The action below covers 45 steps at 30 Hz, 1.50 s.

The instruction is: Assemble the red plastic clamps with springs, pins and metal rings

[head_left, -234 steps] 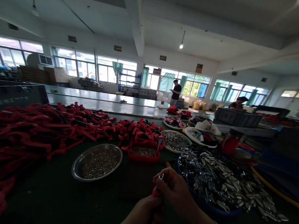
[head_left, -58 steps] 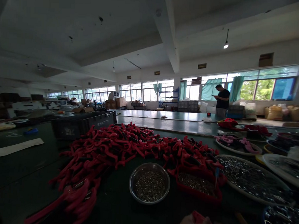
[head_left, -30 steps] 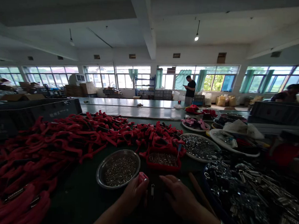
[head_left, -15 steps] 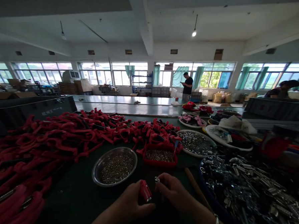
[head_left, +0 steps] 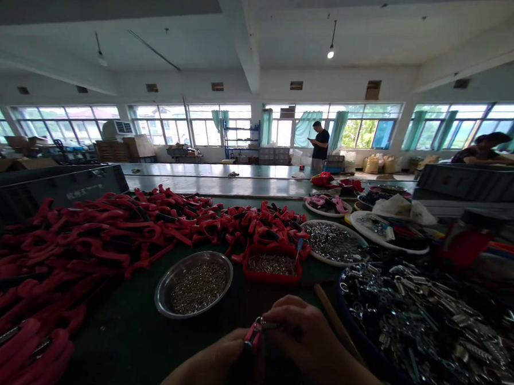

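Observation:
My left hand (head_left: 216,354) is closed around a red and black plastic handle (head_left: 252,335), whose upper end points away from me. Pinched in my right hand (head_left: 307,336) is a small metal coil spring (head_left: 269,325) with a ring-like end. That ring end meets the tip of the red handle; whether it is hooked in I cannot tell. Just beyond my hands stand a steel bowl (head_left: 161,301) of small metal parts and a red tray (head_left: 274,278) of metal pins, with a blue-handled screwdriver (head_left: 299,245) leaning in it.
A large heap of red handles (head_left: 121,225) covers the left side. At the right lies a wooden handle (head_left: 332,314) beside a blue basin (head_left: 344,312) of springs and metal parts. White trays (head_left: 320,259) stand farther back. Two people (head_left: 318,147) are beyond the table.
My right hand has come left to the red handle, bringing the spring against its tip. The left hand has turned the handle so its end points up and away. The view has shifted slightly.

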{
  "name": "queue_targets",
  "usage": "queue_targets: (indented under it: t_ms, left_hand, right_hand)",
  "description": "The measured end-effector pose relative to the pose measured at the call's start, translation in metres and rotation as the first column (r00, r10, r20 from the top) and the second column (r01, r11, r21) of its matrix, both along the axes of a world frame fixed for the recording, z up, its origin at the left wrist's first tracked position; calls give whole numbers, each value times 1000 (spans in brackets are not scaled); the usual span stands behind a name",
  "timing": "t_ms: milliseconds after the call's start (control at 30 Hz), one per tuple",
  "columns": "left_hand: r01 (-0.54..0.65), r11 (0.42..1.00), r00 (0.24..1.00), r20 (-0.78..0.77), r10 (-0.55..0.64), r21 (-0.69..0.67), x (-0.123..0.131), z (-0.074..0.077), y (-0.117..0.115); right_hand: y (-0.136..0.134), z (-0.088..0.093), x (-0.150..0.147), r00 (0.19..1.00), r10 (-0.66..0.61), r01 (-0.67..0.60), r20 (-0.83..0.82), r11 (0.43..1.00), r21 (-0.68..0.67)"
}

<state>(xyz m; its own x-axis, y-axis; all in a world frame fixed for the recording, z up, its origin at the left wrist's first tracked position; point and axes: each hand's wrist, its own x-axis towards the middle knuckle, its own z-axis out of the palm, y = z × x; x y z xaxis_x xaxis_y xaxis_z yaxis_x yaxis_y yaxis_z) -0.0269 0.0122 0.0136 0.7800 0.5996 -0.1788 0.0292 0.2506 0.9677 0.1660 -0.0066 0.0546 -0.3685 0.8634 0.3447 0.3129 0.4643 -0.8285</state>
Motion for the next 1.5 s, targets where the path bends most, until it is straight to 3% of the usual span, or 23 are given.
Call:
queue_targets:
  t_ms: [67,200,333,400,467,567,633,767,933,1033,1200,1267,1400,1500]
  left_hand:
    - [2,999,1000,12,-2,-43,3,1,-1]
    - [-9,997,1000,29,11,-82,4,2,-2]
    - [-45,996,998,45,49,-81,0,-1,-4]
    - [-24,998,999,38,26,-65,-1,1,-5]
    - [-20,1000,1000,-22,21,11,-2,7,-6]
    - [4,975,985,-171,35,224,-1,15,-6]
    - [62,930,963,-265,39,362,0,18,-5]
    - [142,853,924,-375,68,502,3,25,-5]
    - [197,845,910,-414,31,497,7,37,-8]
    - [218,818,919,-394,11,532,7,33,-6]
    - [211,786,891,-445,91,582,10,23,-2]
    - [211,773,890,-444,100,598,13,22,-1]
    - [214,703,867,-463,183,678,20,21,3]
    - [219,648,865,-452,217,729,22,15,8]
  right_hand:
    - [-1,0,0,998,-33,32,-50,999,-24]
    - [-4,-2,-1,990,-100,77,-103,976,-206]
    - [-8,-1,1,999,-45,48,22,979,-197]
    - [-7,-2,4,1000,24,-21,6,958,-287]
    - [-5,-4,7,987,62,-121,-151,899,-421]
    - [-2,-9,6,912,-53,-200,-406,807,-555]
    - [-1,-10,2,886,-117,-196,-449,784,-589]
    - [-1,-12,-5,877,-190,-112,-442,813,-571]
    - [-4,-17,-6,892,-193,-95,-409,804,-587]
    - [-6,-22,-7,892,-199,-68,-406,829,-555]
    - [-6,-33,-10,908,-234,51,-347,885,-462]
    - [-5,-36,-12,874,-299,103,-382,884,-457]
    - [-3,-38,-18,792,-421,131,-443,825,-549]
    - [0,-39,-19,749,-453,164,-484,834,-527]
